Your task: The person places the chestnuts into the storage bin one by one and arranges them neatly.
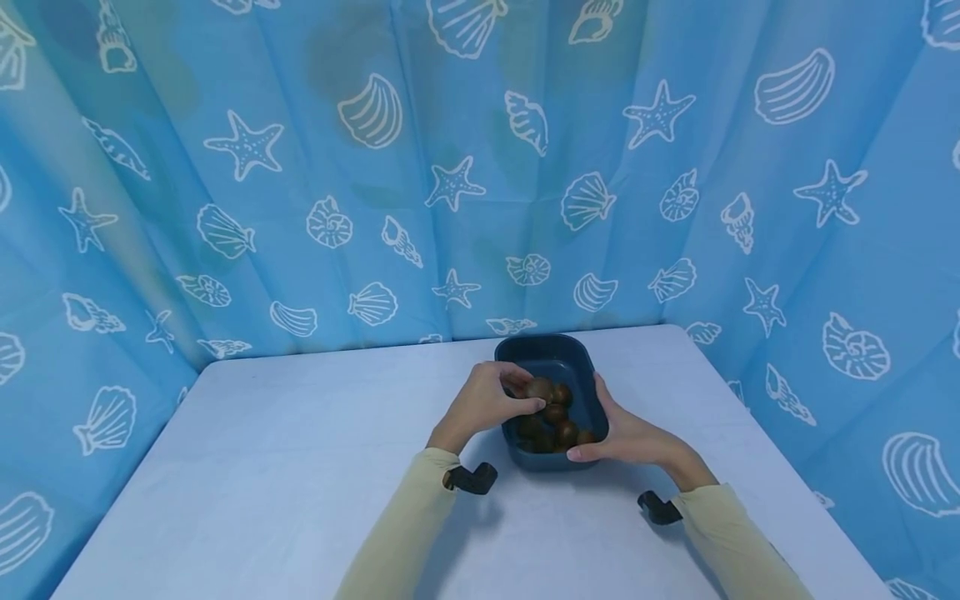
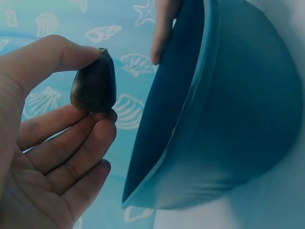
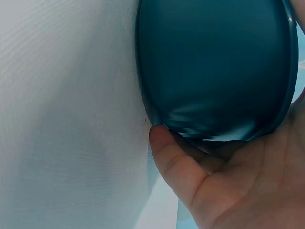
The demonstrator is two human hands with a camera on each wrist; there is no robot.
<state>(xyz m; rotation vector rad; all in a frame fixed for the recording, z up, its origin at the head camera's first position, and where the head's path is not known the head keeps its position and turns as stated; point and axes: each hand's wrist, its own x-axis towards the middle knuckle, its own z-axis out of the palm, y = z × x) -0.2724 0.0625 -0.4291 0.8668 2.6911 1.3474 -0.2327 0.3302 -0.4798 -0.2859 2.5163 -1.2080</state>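
Note:
A dark blue plastic basin (image 1: 551, 461), rectangular with rounded corners, stands upright near the far edge of the table. Several glossy brown chestnuts (image 1: 566, 432) lie inside it, mostly toward its near end. Over the basin's left side, my left hand (image 1: 491, 398) pinches one chestnut (image 2: 94, 86) between thumb and fingertips, its pointed tip up under the thumb. My right hand (image 1: 630, 433) holds the basin at its near right corner, thumb along the near side and fingers along the right wall. In the right wrist view, the thumb (image 3: 174, 162) lies against the outer wall.
A white cloth covers the table (image 1: 300, 467), with a wide stretch of it left of the basin. Blue curtains (image 1: 450, 233) printed with white shells and starfish hang behind and at both sides. Black wrist straps (image 1: 472, 478) stick out near each wrist.

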